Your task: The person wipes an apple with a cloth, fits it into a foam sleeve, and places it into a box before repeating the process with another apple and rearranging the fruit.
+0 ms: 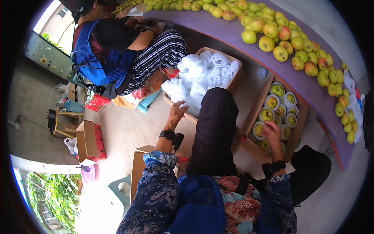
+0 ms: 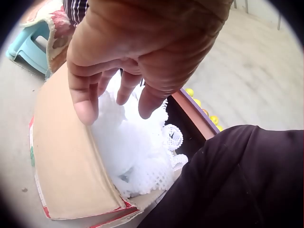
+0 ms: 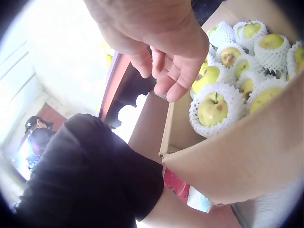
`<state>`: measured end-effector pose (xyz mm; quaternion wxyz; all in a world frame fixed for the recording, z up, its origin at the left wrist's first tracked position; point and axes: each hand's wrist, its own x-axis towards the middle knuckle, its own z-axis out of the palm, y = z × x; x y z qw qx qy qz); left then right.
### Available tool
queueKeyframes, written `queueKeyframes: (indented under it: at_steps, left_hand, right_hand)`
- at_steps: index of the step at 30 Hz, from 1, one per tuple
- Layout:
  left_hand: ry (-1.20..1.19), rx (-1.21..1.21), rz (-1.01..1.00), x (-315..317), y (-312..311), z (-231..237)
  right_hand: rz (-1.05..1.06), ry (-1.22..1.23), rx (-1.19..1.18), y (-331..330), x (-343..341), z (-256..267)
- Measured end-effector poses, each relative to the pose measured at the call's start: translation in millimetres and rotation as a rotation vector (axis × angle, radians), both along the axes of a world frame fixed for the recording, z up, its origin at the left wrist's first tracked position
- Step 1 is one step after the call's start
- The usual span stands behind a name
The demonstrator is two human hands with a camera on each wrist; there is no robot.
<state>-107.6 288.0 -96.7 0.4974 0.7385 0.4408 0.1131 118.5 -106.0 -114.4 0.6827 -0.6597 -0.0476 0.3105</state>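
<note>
My left hand (image 1: 177,114) is at the near edge of a cardboard box full of white foam net sleeves (image 1: 210,72). In the left wrist view its fingers hang loosely bent over the sleeves (image 2: 137,152), with nothing between them. My right hand (image 1: 271,133) hovers over a second cardboard box (image 3: 237,166) of apples in foam nets. The right wrist view shows its fingers relaxed and holding nothing, close beside a netted yellow-green apple (image 3: 213,109). More netted apples (image 1: 277,90) sit in rows within that box.
A purple-covered table (image 1: 218,29) bearing many loose apples (image 1: 270,29) curves round the front and right. Another person (image 1: 117,54) sits at the left front. My knee (image 1: 216,128) stands between the two boxes. An opened carton (image 1: 91,142) lies on the floor at left.
</note>
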Motion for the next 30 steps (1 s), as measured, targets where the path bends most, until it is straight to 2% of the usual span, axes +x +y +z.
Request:
queueKeyframes:
  at_steps: [3,8,16,22,26,28,30]
  left_hand:
    - [-0.009,0.014,0.031,-6.5,1.5,-5.4]
    - [-0.019,-0.027,-0.006,-5.9,-25.3,25.1]
    - [-0.136,-0.016,0.032,-3.8,-37.6,21.9]
    - [-0.148,0.029,0.053,12.1,-25.5,14.6]
    - [-0.216,-0.129,0.18,14.9,-4.0,-0.9]
    - [-0.135,-0.075,0.135,10.7,24.6,-19.9]
    - [-0.099,-0.019,0.112,7.7,33.4,-18.8]
  right_hand:
    - [0.017,-0.016,-0.006,3.8,-2.9,-1.7]
    - [0.046,-0.018,-0.005,5.9,-5.8,4.1]
    - [0.082,-0.019,-0.01,4.3,-7.7,5.1]
    - [0.091,-0.012,-0.04,4.5,-8.8,6.9]
    - [0.099,-0.011,-0.022,4.6,-8.1,0.6]
    - [0.095,-0.02,-0.029,4.7,-9.1,0.2]
    - [0.093,-0.008,-0.022,4.1,-9.0,-0.7]
